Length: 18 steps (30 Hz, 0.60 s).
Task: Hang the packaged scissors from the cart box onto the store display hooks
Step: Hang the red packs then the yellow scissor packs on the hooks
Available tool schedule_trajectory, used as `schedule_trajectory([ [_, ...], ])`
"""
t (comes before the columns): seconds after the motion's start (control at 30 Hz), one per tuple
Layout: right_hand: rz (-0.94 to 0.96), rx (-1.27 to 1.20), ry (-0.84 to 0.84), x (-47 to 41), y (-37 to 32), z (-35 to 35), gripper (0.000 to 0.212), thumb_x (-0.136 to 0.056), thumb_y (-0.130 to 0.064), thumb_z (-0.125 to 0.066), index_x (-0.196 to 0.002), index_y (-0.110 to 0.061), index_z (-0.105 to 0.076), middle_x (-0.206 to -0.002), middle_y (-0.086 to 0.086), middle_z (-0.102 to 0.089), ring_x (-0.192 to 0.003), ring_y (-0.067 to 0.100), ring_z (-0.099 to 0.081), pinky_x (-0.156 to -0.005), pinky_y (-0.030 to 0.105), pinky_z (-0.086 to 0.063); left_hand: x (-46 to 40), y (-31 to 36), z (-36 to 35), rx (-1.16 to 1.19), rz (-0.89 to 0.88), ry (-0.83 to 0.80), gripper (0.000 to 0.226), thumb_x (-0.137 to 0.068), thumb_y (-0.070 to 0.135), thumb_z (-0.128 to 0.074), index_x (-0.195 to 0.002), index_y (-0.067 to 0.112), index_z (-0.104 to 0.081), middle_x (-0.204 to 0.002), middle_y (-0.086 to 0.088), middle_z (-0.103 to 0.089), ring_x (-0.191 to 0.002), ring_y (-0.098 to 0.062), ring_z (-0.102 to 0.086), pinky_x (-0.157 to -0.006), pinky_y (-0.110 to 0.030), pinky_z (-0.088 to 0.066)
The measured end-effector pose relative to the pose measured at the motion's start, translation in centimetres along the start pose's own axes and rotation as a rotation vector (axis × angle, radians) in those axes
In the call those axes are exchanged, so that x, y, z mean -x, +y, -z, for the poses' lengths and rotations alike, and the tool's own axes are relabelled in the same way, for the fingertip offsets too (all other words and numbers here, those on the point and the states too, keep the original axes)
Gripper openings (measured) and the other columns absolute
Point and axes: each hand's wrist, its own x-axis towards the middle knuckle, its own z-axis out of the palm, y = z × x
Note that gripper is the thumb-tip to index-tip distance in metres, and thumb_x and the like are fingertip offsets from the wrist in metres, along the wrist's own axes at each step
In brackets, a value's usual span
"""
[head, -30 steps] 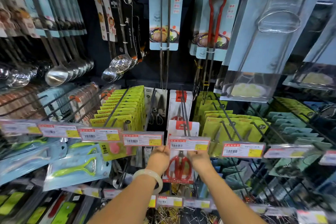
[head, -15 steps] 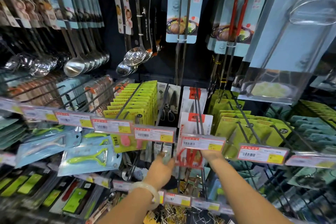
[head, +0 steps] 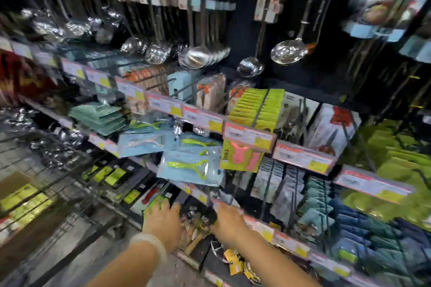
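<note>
scissors pack: white-and-red card (head: 332, 129) hung on the hook row at the display's right, behind the price-tag rail; well above both hands
cart box: brown carton (head: 16, 185) at left edge, behind cart wire, yellow-green packs beside it
left hand: (head: 163, 222) low by the bottom shelf edge, pale bangle on wrist; fingers look loosely spread, holding nothing
right hand: (head: 227, 219) low, just right of the left one, at the lower tag rail; frame is smeared, cannot tell whether it grips anything
display hooks: (head: 345, 121) dark wire prongs above the tag rail, pack threaded on
neighbours: blue peeler cards (head: 190, 166) tilted, overlapping, near front edge of middle row; ladles (head: 198, 56) hang above
risk: hands pass close under loose peeler cards; a knuckle catch could knock one off its hook
risk 2: view swinging fast toward cart; reaching blind could snag cart wire
</note>
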Motion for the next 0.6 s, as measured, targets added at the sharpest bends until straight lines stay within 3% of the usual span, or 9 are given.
schedule_trajectory([
  [0.07,0.146,0.058,-0.010,-1.0,-6.4,-0.4,0.040,-0.089,-0.015,-0.052,-0.128,-0.009,-0.042,-0.132,0.016,-0.044,-0.124,0.036,-0.043,-0.095,0.042,-0.041,0.4,-5.0,0.4,0.008,0.092,-0.001,0.067,-0.092,0.036,-0.047,-0.148,0.016,-0.015,-0.155,-0.008,-0.017,-0.146,-0.029,-0.008,-0.117,-0.047,-0.014],
  [0.13,0.244,0.128,-0.027,-1.9,-12.7,-0.8,0.046,-0.088,-0.011,-0.054,-0.131,-0.007,-0.039,-0.135,0.016,-0.041,-0.127,0.036,-0.039,-0.101,0.043,-0.040,0.9,-10.5,0.7,0.042,0.161,0.019,0.063,-0.094,0.032,-0.046,-0.148,0.016,-0.018,-0.156,-0.009,-0.016,-0.146,-0.030,-0.007,-0.118,-0.048,-0.013],
  [0.23,0.362,0.228,0.001,-3.4,-22.3,-1.6,0.045,-0.090,-0.021,-0.055,-0.130,-0.009,-0.040,-0.133,0.015,-0.043,-0.124,0.034,-0.042,-0.099,0.042,-0.039,1.8,-19.6,1.1,0.082,0.272,0.046,0.063,-0.092,0.036,-0.049,-0.147,0.017,-0.023,-0.155,-0.010,-0.020,-0.145,-0.031,-0.011,-0.117,-0.048,-0.016],
  [0.37,0.484,0.264,-0.022,-6.4,-34.1,-3.7,0.045,-0.090,-0.024,-0.055,-0.130,-0.010,-0.041,-0.134,0.014,-0.044,-0.127,0.034,-0.040,-0.100,0.040,-0.038,4.0,-31.5,1.3,0.097,0.425,0.121,0.051,-0.090,0.027,-0.047,-0.138,0.018,-0.034,-0.142,-0.008,-0.037,-0.137,-0.029,-0.029,-0.112,-0.045,-0.025],
  [0.47,0.547,0.306,-0.046,-8.2,-41.5,-5.7,0.045,-0.092,-0.028,-0.054,-0.132,-0.012,-0.039,-0.137,0.012,-0.043,-0.128,0.032,-0.039,-0.104,0.042,-0.038,5.8,-39.2,0.2,0.155,0.538,0.113,0.048,-0.093,0.022,-0.039,-0.140,0.017,-0.032,-0.146,-0.008,-0.034,-0.138,-0.029,-0.030,-0.109,-0.043,-0.031],
  [0.6,0.617,0.358,-0.096,-9.7,-49.0,-8.2,0.044,-0.092,-0.029,-0.053,-0.130,-0.009,-0.040,-0.136,0.013,-0.043,-0.128,0.032,-0.040,-0.103,0.042,-0.038,8.0,-46.9,-0.6,0.229,0.624,0.048,0.050,-0.094,0.025,-0.044,-0.141,0.015,-0.030,-0.144,-0.010,-0.037,-0.134,-0.031,-0.034,-0.109,-0.042,-0.031],
])
